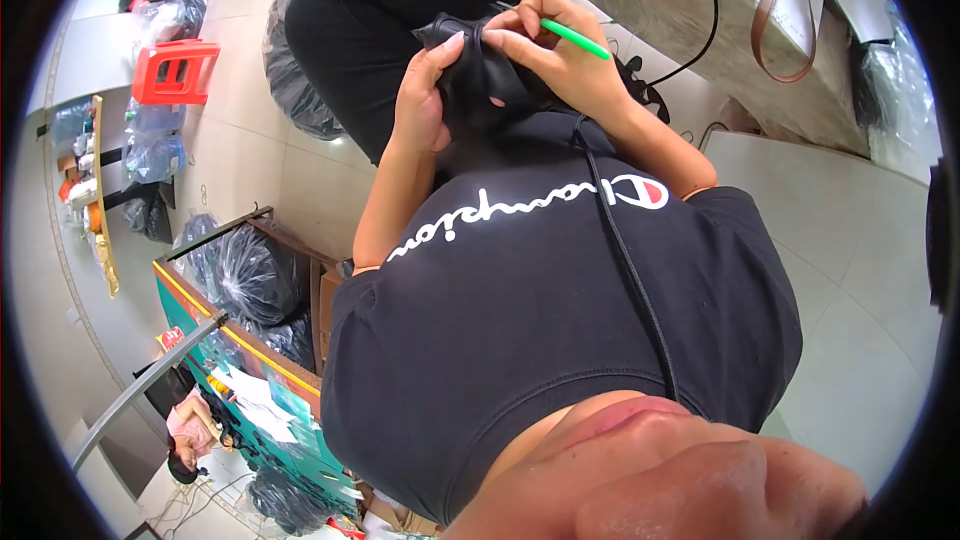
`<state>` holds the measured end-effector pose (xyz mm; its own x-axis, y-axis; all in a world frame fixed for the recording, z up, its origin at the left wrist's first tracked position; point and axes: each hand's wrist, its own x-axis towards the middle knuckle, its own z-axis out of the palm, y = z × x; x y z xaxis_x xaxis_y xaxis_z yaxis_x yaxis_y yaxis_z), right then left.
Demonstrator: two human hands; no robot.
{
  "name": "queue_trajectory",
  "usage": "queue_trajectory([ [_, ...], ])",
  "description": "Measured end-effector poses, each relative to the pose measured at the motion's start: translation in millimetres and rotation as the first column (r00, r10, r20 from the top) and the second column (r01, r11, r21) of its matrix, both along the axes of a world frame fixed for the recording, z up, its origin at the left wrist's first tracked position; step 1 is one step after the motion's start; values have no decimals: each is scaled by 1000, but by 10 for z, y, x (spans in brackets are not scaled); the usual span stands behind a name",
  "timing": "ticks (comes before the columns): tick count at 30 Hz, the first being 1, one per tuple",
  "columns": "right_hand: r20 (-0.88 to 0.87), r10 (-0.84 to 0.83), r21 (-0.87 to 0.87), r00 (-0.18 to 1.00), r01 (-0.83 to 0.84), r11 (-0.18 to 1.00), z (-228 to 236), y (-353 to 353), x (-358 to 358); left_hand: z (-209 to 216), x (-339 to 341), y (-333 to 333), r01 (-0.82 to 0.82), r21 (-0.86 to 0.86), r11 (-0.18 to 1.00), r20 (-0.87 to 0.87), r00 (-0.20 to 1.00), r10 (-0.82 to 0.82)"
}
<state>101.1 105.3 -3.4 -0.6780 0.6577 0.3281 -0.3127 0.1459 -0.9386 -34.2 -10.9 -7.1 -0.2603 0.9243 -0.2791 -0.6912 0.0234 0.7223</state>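
Note:
In my lap, against the dark trousers, lies a black, shiny, leather-like piece [482, 80] with folds and a small hole or light spot low on it. My left hand [425, 90] is closed on its left edge, thumb on top. A slim tool with a bright green handle [576, 39] sits in my right hand [563, 52], its thin dark tip pointing left beyond the fingers. The right thumb and a finger also pinch the upper edge of the black piece. Its underside is hidden, and I cannot make out the tool's exact kind.
A grey worktop [800, 90] runs along the far right, with a brown strap [768, 52] and a black cable [708, 50] hanging over it. At left stand a red plastic stool [176, 72] and bagged goods [245, 275]. Another person [190, 430] sits by a green table [285, 445].

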Motion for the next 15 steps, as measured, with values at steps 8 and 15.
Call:
queue_trajectory([
  [8, 40, 61, -122, 997, -55, 991, 19, 0, -25, 95, 49, -25, 5, 27, 1000, -186, 983, 0],
  [15, -210, 16, 720, 978, 143, 679, 47, -44, 50, 24, -6, -20, -162, -14, 987, -168, 973, 157],
])
